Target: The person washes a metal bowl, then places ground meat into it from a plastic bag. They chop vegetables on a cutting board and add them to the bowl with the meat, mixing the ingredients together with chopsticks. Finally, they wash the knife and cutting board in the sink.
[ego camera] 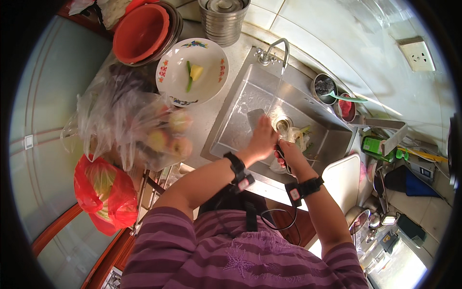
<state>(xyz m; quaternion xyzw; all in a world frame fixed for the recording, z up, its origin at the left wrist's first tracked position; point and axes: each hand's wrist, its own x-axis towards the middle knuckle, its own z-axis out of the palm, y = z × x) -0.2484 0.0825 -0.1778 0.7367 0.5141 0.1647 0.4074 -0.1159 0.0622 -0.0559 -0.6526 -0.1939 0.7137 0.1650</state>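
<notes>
My right hand (292, 159) grips the dark handle of what looks like a kitchen cleaver over a stainless steel sink (234, 104). Its broad grey blade (255, 116) sticks out beyond my left hand (261, 139), which lies along it with the fingers extended and covers much of it. From the curved faucet (285, 50) a thin stream of water (275, 92) runs down to about the left fingertips. Close to my right hand, wet plastic and vegetable scraps (301, 137) lie beside the sink drain (282, 124).
Left of the sink stand a patterned white bowl (213, 86) with yellow and green food pieces, a red basin (140, 34) and bagged fruit (158, 141). A red bag (104, 195) hangs below. At right are a scrubber cup (325, 88), a green bottle (377, 147) and a white board (341, 180).
</notes>
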